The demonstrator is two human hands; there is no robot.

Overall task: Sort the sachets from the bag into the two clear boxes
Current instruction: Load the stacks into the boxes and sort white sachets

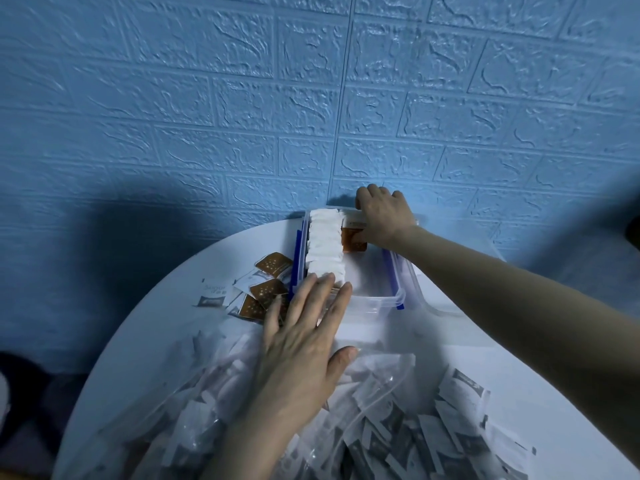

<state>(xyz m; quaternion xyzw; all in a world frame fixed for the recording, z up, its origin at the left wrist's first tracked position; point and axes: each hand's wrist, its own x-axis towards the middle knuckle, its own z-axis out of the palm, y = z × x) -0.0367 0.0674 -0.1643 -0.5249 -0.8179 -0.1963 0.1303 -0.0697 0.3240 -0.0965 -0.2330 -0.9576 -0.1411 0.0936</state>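
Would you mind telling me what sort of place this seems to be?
Probably a room in a home, or a small back room, though I cannot be sure: a round white table stands against a wall of blue brick-pattern panels, with a clear box of sachets on it.

1. The scene is dim, with a cold blue cast over everything.
2. The light falls brightest on the wall (381, 98) from 11 to 2 o'clock, raking across its raised brick pattern.
3. A heavy dark shadow lies on the wall at 8 to 9 o'clock.
4. The table (166, 306) shows pale, without hard glare.
5. The bag (398, 410) at 6 o'clock gives faint sheen, and its sachets look smeared and soft.
6. Wide-angle distortion bends the brick lines toward the edges.
7. The left hand (304, 348) is slightly blurred.
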